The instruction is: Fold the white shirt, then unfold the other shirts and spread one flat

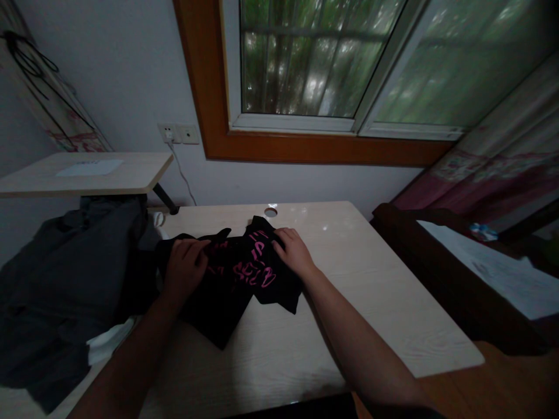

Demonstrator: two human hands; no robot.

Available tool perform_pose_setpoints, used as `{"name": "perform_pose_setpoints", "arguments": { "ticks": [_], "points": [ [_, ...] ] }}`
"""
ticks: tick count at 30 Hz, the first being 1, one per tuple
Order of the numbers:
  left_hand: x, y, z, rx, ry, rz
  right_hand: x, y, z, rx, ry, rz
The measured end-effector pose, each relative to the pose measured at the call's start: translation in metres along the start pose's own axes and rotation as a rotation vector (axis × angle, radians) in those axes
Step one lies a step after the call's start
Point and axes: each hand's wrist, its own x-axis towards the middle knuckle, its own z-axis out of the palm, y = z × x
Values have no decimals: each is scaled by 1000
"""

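Observation:
A black T-shirt [227, 302] with pink lettering lies partly bunched on the pale wooden table [349, 291]. On its left part, my left hand [186, 265] is closed with bent fingers over the cloth; its fingertips are partly hidden in shadow. My right hand [296, 251] rests on the shirt's right side, palm down, with the thumb apart from the fingers. Between the two hands the pink print faces up, and one corner of the cloth hangs toward me on the tabletop.
A pile of dark grey clothes [65, 279] sits at the left, below a raised shelf [87, 174] bearing a paper sheet. Behind the table are a wall socket [179, 134] with a white cord and a window [323, 64]. Dark brown furniture [458, 279] stands to the right.

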Motion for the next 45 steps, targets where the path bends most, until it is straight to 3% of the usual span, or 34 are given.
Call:
{"name": "perform_pose_setpoints", "arguments": {
  "ticks": [8,20,45],
  "points": [
    [-1,2,1,-33,-27,-9,0,0,0,7,-7,3],
    [-1,6,-1,-78,10,84,0,1,1,8,-22,19],
    [0,9,-5,-167,-83,191,0,0,3,12,-6,30]
  ]
}}
